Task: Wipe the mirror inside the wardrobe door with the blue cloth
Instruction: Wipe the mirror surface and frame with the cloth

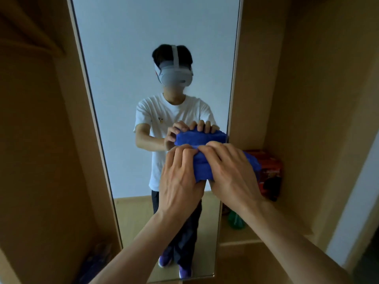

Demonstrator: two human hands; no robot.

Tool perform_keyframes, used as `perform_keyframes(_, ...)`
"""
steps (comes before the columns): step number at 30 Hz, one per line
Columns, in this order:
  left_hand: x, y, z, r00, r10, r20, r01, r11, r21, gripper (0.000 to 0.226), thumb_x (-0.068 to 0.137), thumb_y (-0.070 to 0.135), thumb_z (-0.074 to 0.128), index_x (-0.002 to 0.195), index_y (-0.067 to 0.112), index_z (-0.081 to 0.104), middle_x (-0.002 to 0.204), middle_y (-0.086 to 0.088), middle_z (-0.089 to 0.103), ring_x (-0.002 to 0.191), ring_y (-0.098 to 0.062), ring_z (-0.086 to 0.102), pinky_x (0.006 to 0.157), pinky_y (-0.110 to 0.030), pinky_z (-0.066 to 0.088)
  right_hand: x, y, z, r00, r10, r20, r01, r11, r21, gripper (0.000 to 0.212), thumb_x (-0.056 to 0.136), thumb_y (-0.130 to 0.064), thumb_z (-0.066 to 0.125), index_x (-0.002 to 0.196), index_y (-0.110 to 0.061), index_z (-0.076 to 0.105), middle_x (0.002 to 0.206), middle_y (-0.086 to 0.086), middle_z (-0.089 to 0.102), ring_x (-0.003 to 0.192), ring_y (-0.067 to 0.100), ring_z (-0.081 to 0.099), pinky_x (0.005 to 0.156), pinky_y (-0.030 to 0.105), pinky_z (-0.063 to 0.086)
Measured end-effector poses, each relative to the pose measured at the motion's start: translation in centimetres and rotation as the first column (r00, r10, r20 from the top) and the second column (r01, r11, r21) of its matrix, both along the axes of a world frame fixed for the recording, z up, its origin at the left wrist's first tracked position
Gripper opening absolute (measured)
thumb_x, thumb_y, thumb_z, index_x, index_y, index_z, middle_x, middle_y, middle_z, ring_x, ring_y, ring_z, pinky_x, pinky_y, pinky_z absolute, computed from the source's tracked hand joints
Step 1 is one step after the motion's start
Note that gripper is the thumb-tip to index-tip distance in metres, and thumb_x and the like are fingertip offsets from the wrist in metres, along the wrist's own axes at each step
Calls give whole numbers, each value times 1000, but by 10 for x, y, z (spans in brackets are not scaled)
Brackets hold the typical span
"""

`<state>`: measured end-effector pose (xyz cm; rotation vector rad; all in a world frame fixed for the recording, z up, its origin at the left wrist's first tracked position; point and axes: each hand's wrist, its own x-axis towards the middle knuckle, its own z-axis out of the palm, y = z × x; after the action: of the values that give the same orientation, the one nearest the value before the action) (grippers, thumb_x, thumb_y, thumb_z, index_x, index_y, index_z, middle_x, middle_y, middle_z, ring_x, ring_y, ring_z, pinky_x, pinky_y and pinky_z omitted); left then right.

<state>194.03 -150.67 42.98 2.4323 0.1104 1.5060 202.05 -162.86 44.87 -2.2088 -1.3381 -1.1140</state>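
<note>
A tall mirror (131,58) is mounted on the inside of the wooden wardrobe door and fills the middle of the view. The bunched blue cloth (202,167) is held between both hands, close to the mirror's right edge at mid height. My left hand (179,179) grips the cloth's left side. On its right side my right hand (231,171) holds it from above. The cloth's far end seems to touch the glass. The mirror reflects the person, both hands and the cloth.
The wooden wardrobe frame (41,160) stands to the left. To the right are wooden shelves with an orange-red box (270,175) and a green object (235,221) below it. Dark items (96,261) lie at the wardrobe's bottom left.
</note>
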Motion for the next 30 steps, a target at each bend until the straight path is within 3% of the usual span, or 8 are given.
perform_keyframes(3,5,2,27,998,-2,64,0,999,34,47,65,-1,79,107,6,57,113,-5,60,105,-23,52,89,-28,44,8,-2,27,998,0,64,-1,1000,23,61,77,-6,70,135,-15,53,131,6,58,111,29,58,93,46,49)
perform_keyframes(6,13,4,56,990,-4,140,-8,996,91,48,67,2,81,107,8,56,108,-6,60,101,-25,54,87,-34,48,17,-2,56,993,1,121,-6,999,42,65,75,-4,70,136,-16,52,130,6,58,111,30,58,92,47,50)
perform_keyframes(10,26,10,99,972,20,234,-60,984,168,50,67,2,81,109,8,55,108,-8,61,99,-23,50,85,-22,36,32,3,101,971,-11,240,-4,998,64,67,73,0,63,137,-13,50,129,10,58,111,33,57,92,50,49)
perform_keyframes(14,39,13,148,958,13,285,-74,976,203,49,69,1,75,114,6,57,113,-8,60,104,-21,47,76,-32,49,48,9,147,932,-65,357,19,991,131,70,75,-2,66,141,-14,47,131,8,56,113,30,55,94,47,46)
perform_keyframes(20,58,22,219,938,15,346,-113,958,263,52,69,6,77,116,7,55,118,-6,58,111,-25,51,79,-33,50,64,15,219,844,-141,517,28,975,220,62,79,-9,68,138,-14,49,128,8,57,111,30,54,94,45,45)
perform_keyframes(30,75,26,302,906,32,423,-198,914,355,51,75,14,72,122,13,51,125,-2,58,122,-24,50,78,-29,44,78,20,302,786,-212,581,32,952,304,56,84,-14,58,139,-15,48,132,8,56,116,31,53,96,43,41)
